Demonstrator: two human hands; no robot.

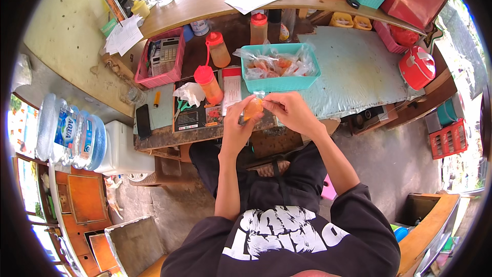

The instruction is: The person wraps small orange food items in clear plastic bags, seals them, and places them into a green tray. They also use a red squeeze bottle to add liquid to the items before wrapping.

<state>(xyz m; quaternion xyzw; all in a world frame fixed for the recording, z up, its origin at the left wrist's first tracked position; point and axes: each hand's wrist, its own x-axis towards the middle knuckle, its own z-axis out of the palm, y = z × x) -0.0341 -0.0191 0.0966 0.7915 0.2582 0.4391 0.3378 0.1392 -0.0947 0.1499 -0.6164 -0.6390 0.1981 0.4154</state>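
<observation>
A small clear plastic bag of orange sauce (252, 109) is held up over the table's front edge. My left hand (239, 118) grips its body between thumb and fingers. At the bag's upper right side, the fingertips of my right hand (283, 108) pinch the plastic; whether a tie is there is too small to tell. Just beyond my hands stands a turquoise plastic basket (282, 84) with several similar filled bags (269, 65) in it. A squeeze bottle with a red cap (208, 84) stands left of my left hand, close to a crumpled white plastic bag (190, 93).
Green-handled scissors (182, 107), a black phone (143, 122) and an orange lighter (157, 99) lie on the left. Behind them a pink basket (159, 80) holds a calculator (169, 50). More red-capped squeeze bottles (220, 52) stand farther back. A red rice cooker (417, 68) sits far right.
</observation>
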